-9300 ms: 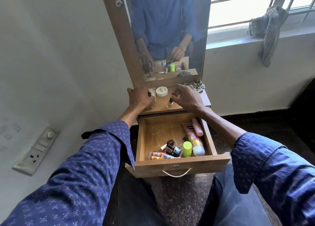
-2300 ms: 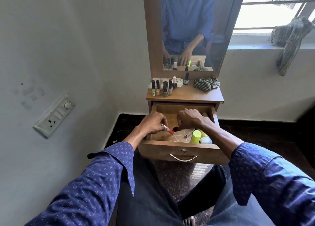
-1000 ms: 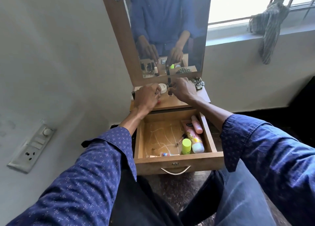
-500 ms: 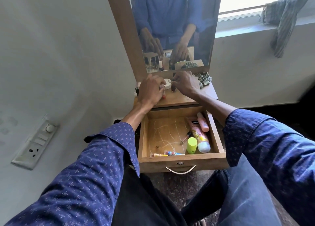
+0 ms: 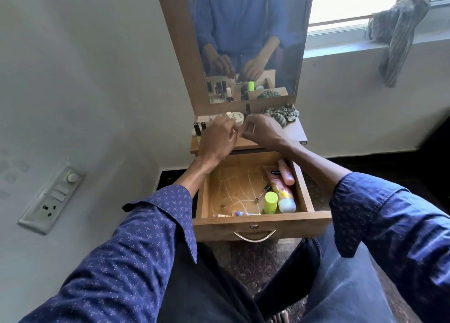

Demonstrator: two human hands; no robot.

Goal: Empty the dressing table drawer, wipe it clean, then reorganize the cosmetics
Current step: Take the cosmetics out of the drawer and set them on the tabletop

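- Grey walls, a window at right and a tall mirror [image 5: 243, 42] frame a small wooden table [image 5: 295, 131] with its drawer [image 5: 261, 223] pulled fully out toward a seated person.
- Both hands hover over the table top: the left hand [image 5: 216, 140] has its fingers curled downward among the small items there, and the right hand [image 5: 261, 130] has fingers bent in a pinch close beside it; whether either actually holds anything cannot be told, as the fingertips are hidden or too small to read.
- Nail polish bottles [image 5: 199, 128] stand in a group at the table's left, a white round jar [image 5: 237, 118] sits behind the hands, and a striped cloth [image 5: 280, 114] lies bunched at the right rear.
- Emptying looks well along but unfinished: in the drawer lie a pink tube [image 5: 280, 188], a peach bottle [image 5: 286, 175], a yellow-green bottle [image 5: 270, 202], a thin applicator [image 5: 263, 192] and small sachets [image 5: 239, 213] against the front wall.
- White scrawled marks show on the drawer floor, which wiping would need to reach.
- Done well, the step means setting each bottle upright and packed toward the mirror, leaving room at the front for the larger tubes, and keeping the cloth free for wiping.
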